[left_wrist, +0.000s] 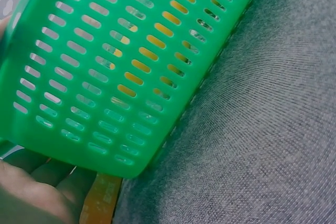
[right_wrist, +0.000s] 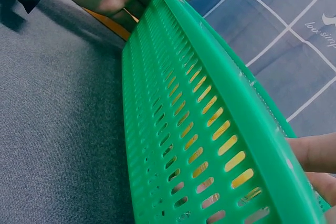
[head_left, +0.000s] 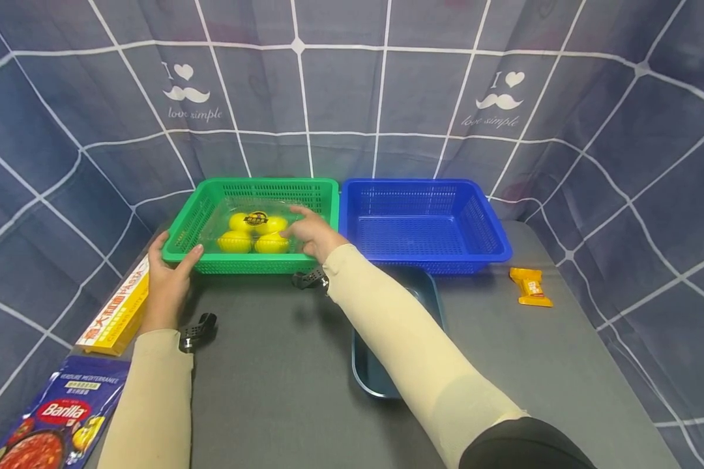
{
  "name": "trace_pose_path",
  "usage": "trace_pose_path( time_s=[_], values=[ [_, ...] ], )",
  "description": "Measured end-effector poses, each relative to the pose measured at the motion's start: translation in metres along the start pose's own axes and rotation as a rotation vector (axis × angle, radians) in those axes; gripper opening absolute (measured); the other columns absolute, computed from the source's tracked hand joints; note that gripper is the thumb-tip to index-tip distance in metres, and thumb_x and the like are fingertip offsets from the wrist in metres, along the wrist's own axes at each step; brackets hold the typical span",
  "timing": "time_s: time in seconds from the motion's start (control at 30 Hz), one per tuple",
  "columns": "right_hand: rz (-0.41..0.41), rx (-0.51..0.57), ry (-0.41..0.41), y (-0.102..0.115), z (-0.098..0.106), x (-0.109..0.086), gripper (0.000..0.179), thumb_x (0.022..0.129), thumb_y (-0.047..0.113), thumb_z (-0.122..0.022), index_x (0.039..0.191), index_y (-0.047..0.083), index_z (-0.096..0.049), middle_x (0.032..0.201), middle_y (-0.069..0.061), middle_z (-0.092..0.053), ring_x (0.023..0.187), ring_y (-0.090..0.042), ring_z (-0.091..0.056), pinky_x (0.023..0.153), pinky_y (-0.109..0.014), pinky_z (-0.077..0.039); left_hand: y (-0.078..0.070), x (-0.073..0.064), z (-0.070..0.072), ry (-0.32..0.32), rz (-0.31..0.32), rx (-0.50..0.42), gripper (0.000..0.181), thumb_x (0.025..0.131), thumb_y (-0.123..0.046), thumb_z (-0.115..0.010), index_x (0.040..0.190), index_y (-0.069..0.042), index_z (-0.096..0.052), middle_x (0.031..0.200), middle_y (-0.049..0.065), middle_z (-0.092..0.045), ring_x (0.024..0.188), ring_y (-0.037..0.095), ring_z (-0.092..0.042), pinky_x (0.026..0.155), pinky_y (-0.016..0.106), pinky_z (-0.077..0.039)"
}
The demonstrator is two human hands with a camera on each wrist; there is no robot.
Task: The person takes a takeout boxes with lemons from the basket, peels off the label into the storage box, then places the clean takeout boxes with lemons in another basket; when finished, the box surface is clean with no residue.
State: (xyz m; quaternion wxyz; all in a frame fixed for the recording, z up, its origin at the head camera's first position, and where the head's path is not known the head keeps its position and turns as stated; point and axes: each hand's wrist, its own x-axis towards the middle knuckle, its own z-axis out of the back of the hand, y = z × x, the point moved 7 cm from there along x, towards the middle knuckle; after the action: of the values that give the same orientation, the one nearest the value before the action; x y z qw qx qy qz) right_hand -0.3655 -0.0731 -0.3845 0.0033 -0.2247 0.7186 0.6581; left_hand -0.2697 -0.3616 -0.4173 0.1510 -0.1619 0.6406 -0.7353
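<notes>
A clear plastic box of yellow lemons (head_left: 253, 232), with a dark label on its lid, lies inside the green basket (head_left: 252, 266). At the basket's front left corner my left hand (head_left: 169, 284) grips the rim, the thumb over the top edge and the fingers on the outside. My right hand (head_left: 319, 236) reaches in over the front right rim and holds the right end of the box. In the right wrist view the right fingers (right_wrist: 315, 156) show past the rim, partly hidden by the basket wall. Yellow shows through the slots of the basket in both wrist views.
A blue basket (head_left: 425, 260) stands right of the green one. Under my right forearm is a dark blue tray (head_left: 364, 365), partly covered. An orange packet (head_left: 530, 286) lies far right. A pasta box (head_left: 117, 312) and a Barilla pouch (head_left: 64, 410) are along the left edge.
</notes>
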Motion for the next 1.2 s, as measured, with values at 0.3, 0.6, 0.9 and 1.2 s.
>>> trace_pose_path(
  time_s=[0.3,0.6,0.9,1.2],
  values=[
    [0.011,-0.020,-0.018,-0.001,-0.002,0.000,0.080,0.094,-0.010,-0.068,0.162,0.023,-0.044,0.167,-0.017,-0.031,0.147,-0.044,-0.034,0.113,-0.069,-0.032,-0.002,-0.002,0.001,0.013,-0.007,0.020,0.092,0.100,-0.040,-0.073,0.169,-0.025,-0.013,0.172,0.009,-0.018,0.152,0.019,-0.023,0.124,0.033,-0.016],
    [0.005,0.013,-0.015,-0.002,-0.002,0.003,0.078,0.095,-0.008,-0.068,0.162,0.023,-0.044,0.161,-0.019,-0.039,0.141,-0.044,-0.043,0.109,-0.067,-0.040,-0.004,-0.002,0.000,0.011,0.001,0.004,0.092,0.100,-0.040,-0.074,0.169,-0.027,-0.014,0.171,0.009,-0.019,0.151,0.020,-0.025,0.124,0.033,-0.018],
    [0.026,-0.003,-0.054,-0.002,-0.003,0.002,0.073,0.095,-0.008,-0.069,0.159,0.023,-0.049,0.166,-0.017,-0.033,0.145,-0.046,-0.037,0.110,-0.071,-0.035,-0.007,-0.007,-0.001,0.018,0.006,-0.001,0.092,0.100,-0.038,-0.074,0.169,-0.024,-0.014,0.171,0.010,-0.019,0.151,0.021,-0.025,0.124,0.033,-0.019],
    [0.029,-0.019,-0.069,0.004,-0.004,0.004,0.072,0.096,-0.005,-0.071,0.158,0.025,-0.050,0.166,-0.015,-0.033,0.141,-0.043,-0.044,0.101,-0.058,-0.052,-0.003,0.003,0.000,-0.007,-0.018,-0.077,0.091,0.099,-0.031,-0.077,0.168,-0.023,-0.019,0.167,0.012,-0.027,0.148,0.021,-0.032,0.120,0.025,-0.026]
  ],
)
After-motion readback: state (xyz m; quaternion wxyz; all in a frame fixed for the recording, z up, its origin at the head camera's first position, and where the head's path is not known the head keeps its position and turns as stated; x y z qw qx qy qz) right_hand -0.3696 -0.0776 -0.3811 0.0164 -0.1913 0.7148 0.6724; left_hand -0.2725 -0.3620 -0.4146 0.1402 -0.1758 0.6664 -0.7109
